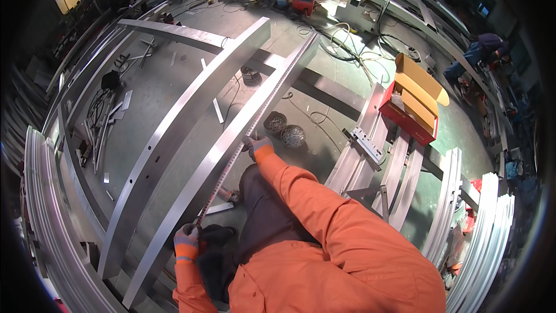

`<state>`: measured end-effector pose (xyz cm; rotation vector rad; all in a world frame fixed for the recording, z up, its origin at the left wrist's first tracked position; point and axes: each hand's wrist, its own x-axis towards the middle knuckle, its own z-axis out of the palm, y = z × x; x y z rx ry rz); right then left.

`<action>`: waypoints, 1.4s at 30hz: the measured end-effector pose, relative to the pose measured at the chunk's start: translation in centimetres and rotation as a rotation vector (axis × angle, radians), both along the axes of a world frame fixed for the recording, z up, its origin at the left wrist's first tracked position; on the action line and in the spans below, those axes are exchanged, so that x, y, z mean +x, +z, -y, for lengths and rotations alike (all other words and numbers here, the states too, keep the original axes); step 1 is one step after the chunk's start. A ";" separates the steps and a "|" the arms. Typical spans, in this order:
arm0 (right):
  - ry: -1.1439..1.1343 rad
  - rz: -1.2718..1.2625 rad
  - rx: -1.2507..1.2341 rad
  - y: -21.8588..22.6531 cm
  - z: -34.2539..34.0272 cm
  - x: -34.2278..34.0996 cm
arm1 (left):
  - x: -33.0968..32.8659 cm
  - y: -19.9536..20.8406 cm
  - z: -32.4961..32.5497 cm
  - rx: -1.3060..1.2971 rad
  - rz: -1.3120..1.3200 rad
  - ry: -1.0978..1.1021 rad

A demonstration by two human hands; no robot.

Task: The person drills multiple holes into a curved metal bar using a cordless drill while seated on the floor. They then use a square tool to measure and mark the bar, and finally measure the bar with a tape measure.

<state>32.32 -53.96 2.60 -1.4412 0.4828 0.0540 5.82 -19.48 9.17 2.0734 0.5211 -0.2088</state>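
Observation:
A long tape measure blade [223, 175] lies along the edge of a silvery metal beam [202, 182], running toward the beam's far end. My left hand [186, 237], in a grey glove with an orange cuff, is closed around the near end of the tape, close to the beam. A bit of red shows beside that hand, but the tape's case is mostly hidden. Further along, my gloved right hand [253, 144] pinches the blade at the beam's edge. To the left, a second metal beam [174, 116] with small dark holes lies alongside.
A crossbar [330, 94] passes under both beams. Two round containers [293, 135] stand on the floor right of my right hand. An open red box [405, 113] and a metal bracket [367, 144] rest on profiles to the right. Cables [347, 46] trail across the floor; a person [483, 49] bends at far right.

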 end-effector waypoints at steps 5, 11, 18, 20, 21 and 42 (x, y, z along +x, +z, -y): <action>-0.051 0.084 -0.102 -2.3 2.6 1.3 | 1.8 -1.7 0.7 -0.034 0.033 -0.038; -0.001 -0.008 -0.024 1.6 1.3 -0.6 | 0.7 -1.3 -0.4 -0.053 -0.008 0.016; -0.016 0.032 0.146 0.2 0.7 -0.3 | 0.5 -1.8 -0.7 -0.061 -0.007 0.033; 0.025 -0.010 0.108 0.4 -0.3 -0.5 | -0.2 -1.4 -1.2 -0.061 -0.026 0.068; 0.016 0.012 0.095 -0.2 -0.1 -0.3 | 0.0 -1.1 -1.0 -0.060 -0.021 0.054; -0.040 0.053 -0.032 -7.8 0.0 2.2 | 0.6 -0.6 -0.6 -0.016 -0.031 0.025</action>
